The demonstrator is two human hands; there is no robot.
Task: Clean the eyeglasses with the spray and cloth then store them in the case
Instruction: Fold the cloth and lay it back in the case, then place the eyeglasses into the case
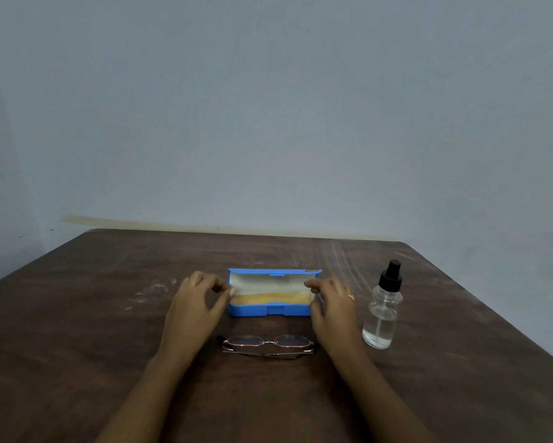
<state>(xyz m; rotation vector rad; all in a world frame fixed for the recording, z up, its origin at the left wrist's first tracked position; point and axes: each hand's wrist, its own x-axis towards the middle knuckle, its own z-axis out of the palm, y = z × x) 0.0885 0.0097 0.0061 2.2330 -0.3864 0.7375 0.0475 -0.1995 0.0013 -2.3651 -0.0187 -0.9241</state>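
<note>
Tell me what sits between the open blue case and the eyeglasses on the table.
Nothing. In the head view, only bare brown table separates the blue case from the folded eyeglasses. The left hand and right hand flank the case's ends.

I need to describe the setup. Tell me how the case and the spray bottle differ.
The case is blue, opaque, lying flat and open; the spray bottle is clear with a black top, upright and closed. The case sits between both hands; the bottle stands untouched to the right. Both rest on the table.
</note>
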